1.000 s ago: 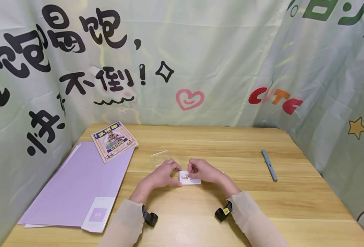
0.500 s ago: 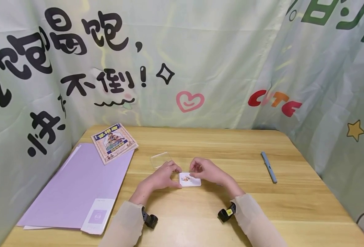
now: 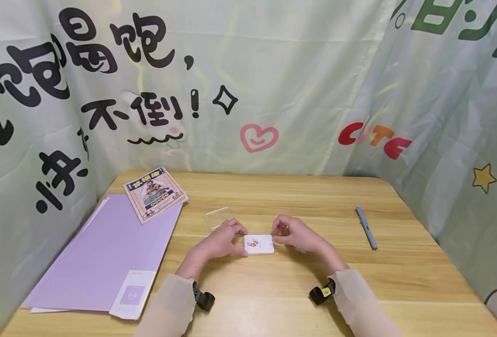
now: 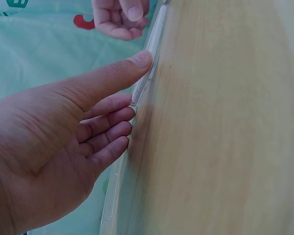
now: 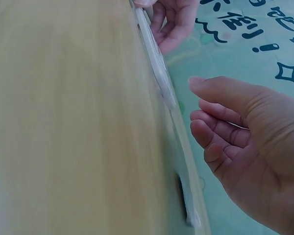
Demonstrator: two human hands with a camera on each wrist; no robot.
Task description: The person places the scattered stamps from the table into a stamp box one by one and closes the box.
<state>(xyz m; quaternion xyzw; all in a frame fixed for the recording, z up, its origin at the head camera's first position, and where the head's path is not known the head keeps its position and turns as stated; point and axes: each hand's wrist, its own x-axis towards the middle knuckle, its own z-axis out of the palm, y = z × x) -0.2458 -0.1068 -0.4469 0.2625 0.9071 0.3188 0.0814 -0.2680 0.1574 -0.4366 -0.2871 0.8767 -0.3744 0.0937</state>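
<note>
A white card stack [image 3: 258, 244] with a small picture on top lies on the table, seemingly in a shallow clear case. My left hand [image 3: 216, 242] holds its left end, thumb at the near edge and fingers at the far edge. In the left wrist view, the thumb of my left hand [image 4: 63, 127] lies along the case's clear edge [image 4: 149, 78]. Just beyond the stack's right end, my right hand [image 3: 299, 232] hovers with loosely curled fingers. Nothing shows between thumb and fingers of my right hand [image 5: 245, 142] in the right wrist view.
A clear plastic lid [image 3: 218, 218] lies behind my left hand. A small bluish thing [image 3: 300, 251] is partly hidden under my right wrist. Farther right lies a blue pen [image 3: 367, 228]. Purple sheets [image 3: 113, 252], a white box [image 3: 133, 295] and a printed booklet [image 3: 155, 194] are at left.
My right hand has slid rightward off the top of the card stack, uncovering its right half. My left hand stays at the left end.
</note>
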